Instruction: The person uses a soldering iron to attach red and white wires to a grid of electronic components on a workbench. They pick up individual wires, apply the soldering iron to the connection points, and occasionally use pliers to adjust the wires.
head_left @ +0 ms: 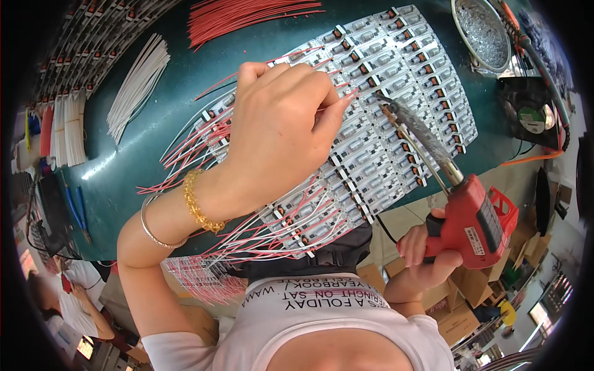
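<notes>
Over the panel of small circuit boards [365, 130], my left hand [281, 117] is closed in a pinch on a thin red wire [348, 97] at its fingertips. A red soldering gun [473, 219] sits in my right hand [427, 250], fingers wrapped round its handle. Its long metal barrel slants up and left, and the dark tip [382, 101] is at the boards just right of the pinched wire; whether it touches cannot be seen. Red and white wires [297, 213] trail from the boards on the left and near side. My left hand covers part of the panel.
Loose red wires [247, 17] lie at the back, white wires [139, 83] at left. A metal bowl of silvery bits [482, 34] and a black fan [533, 114] stand at right. Blue-handled pliers [77, 207] lie near the left edge. Another person [80, 297] works at lower left.
</notes>
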`<state>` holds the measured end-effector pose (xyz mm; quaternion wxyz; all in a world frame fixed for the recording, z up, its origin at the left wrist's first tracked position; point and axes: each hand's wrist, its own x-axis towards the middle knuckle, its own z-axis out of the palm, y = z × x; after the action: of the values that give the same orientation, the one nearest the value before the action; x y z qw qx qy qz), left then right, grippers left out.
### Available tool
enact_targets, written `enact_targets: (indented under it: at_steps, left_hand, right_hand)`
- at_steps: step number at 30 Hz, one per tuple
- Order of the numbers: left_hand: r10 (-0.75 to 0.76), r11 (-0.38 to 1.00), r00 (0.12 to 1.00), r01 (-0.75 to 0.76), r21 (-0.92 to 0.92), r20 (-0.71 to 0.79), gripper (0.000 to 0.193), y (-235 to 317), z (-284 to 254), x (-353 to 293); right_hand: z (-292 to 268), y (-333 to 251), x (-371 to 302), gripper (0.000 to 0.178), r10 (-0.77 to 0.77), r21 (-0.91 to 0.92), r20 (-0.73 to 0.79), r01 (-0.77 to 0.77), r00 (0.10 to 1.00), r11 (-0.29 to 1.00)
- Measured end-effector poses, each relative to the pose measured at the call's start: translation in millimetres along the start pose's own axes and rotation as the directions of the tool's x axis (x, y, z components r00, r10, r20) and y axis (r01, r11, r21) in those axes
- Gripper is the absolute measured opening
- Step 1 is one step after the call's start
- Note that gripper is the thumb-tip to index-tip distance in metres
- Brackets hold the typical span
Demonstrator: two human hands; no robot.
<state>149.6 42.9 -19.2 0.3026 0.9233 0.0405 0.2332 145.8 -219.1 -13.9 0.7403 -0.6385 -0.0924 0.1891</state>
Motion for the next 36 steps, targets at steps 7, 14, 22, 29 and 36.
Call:
enact_targets:
  at_steps: [7,14,22,29,36]
  left_hand:
    - [0.005,1.000,1.000,-0.005,0.011,0.003,0.017,0,0,1]
    - [-0.001,1.000,1.000,0.001,0.002,0.002,0.017,-1,0,1]
    - [0.001,1.000,1.000,-0.001,0.017,0.002,0.017,0,1,0]
    - [-0.018,1.000,1.000,0.018,0.020,0.022,0.013,2,-1,0]
    - [0.077,0.996,0.995,-0.075,0.038,-0.056,0.008,9,-13,3]
  right_hand:
    - [0,5,3,0.073,0.020,-0.044,-0.016,-0.021,1.000,0.999]
    - [-40,36,-22,0.072,0.095,0.010,-0.171,-0.095,0.981,0.995]
    - [1,1,2,0.078,-0.022,-0.041,-0.002,0.021,1.000,0.999]
    - [2,1,0,0.080,-0.049,-0.038,-0.020,0.049,0.999,0.998]
    - [-8,0,-12,0.085,-0.021,-0.035,-0.056,0.019,0.998,0.999]
